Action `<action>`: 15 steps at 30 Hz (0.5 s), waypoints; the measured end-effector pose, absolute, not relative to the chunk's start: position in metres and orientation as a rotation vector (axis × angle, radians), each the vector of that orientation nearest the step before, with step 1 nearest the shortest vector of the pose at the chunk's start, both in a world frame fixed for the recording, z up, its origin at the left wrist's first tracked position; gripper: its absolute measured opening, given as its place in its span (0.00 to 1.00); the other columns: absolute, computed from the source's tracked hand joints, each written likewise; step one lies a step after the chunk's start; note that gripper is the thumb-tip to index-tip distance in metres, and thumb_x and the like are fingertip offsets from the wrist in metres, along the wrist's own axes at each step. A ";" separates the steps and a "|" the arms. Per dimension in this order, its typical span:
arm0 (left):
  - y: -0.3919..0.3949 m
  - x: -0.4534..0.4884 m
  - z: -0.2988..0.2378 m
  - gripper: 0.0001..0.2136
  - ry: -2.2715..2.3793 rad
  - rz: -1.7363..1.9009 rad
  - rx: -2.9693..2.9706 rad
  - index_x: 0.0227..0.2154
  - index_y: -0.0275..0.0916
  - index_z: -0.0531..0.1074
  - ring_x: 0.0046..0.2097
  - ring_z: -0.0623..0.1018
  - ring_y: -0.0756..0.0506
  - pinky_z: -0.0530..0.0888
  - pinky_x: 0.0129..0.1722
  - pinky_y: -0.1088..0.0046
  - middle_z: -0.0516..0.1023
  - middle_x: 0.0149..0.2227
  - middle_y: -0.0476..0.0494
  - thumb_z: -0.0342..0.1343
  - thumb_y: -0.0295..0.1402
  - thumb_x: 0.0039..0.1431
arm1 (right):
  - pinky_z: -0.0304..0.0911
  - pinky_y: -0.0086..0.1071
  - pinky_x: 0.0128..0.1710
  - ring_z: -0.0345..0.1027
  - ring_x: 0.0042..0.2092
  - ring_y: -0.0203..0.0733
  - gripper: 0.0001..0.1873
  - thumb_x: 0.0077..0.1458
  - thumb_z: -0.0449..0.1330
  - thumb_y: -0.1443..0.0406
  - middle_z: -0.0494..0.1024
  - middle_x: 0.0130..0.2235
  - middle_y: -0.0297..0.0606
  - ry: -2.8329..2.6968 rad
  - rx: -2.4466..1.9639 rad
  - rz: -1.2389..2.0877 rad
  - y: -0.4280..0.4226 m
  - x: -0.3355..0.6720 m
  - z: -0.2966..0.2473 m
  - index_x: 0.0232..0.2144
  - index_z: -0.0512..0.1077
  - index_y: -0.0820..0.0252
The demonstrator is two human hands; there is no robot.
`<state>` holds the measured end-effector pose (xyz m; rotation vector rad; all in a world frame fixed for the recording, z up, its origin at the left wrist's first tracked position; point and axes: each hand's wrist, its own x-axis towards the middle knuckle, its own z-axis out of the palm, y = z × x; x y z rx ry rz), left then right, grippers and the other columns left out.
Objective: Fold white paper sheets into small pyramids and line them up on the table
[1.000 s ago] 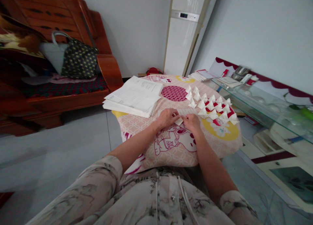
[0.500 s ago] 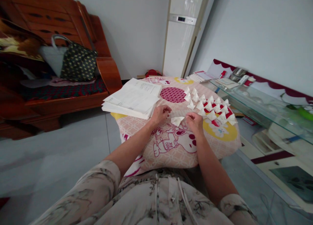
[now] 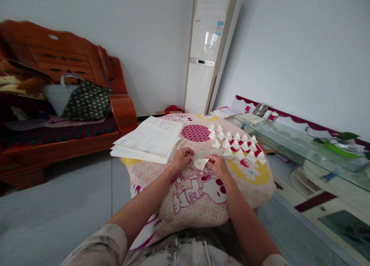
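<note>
A small folded piece of white paper (image 3: pixel 200 164) lies on the patterned tablecloth (image 3: pixel 185 219) between my hands. My right hand (image 3: pixel 219 167) pinches its right corner with thumb and fingertips. Just left of the paper, my left hand (image 3: pixel 182 159) is curled with its fingertips drawn together, apart from the piece; what it holds, if anything, is too small to make out. Several folded white paper pieces (image 3: pixel 239 154) stand in rows to the right, peaks up. Beside my left hand rests a stack of printed paper sheets (image 3: pixel 147 139).
A glass-topped cabinet (image 3: pixel 289 137) with cups, metal bowls and a green dish runs along the right. On the left, a wooden bench (image 3: pixel 124 108) carries bags (image 3: pixel 86 100). A tall white air conditioner (image 3: pixel 200 81) stands in the corner.
The camera view has tilted up, so everything sits lower in the picture. My right hand has come in to the folded paper and grips its corner. My left hand stays beside it.
</note>
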<state>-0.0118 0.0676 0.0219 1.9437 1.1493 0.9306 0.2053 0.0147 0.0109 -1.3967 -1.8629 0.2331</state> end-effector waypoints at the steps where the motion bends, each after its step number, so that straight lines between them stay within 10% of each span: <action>1: 0.068 -0.012 0.021 0.12 1.151 0.928 1.932 0.34 0.35 0.76 0.29 0.80 0.50 0.73 0.30 0.78 0.79 0.25 0.49 0.48 0.20 0.54 | 0.71 0.34 0.39 0.76 0.37 0.43 0.19 0.47 0.57 0.75 0.84 0.38 0.44 -1.866 -1.379 0.237 0.015 0.206 0.011 0.39 0.82 0.61; 15: 0.060 -0.022 0.030 0.11 1.138 0.894 1.918 0.36 0.34 0.77 0.28 0.79 0.49 0.73 0.32 0.75 0.79 0.25 0.47 0.49 0.23 0.56 | 0.69 0.32 0.39 0.77 0.37 0.42 0.22 0.52 0.56 0.75 0.85 0.40 0.38 -2.116 -1.364 0.505 -0.003 0.209 0.042 0.47 0.80 0.58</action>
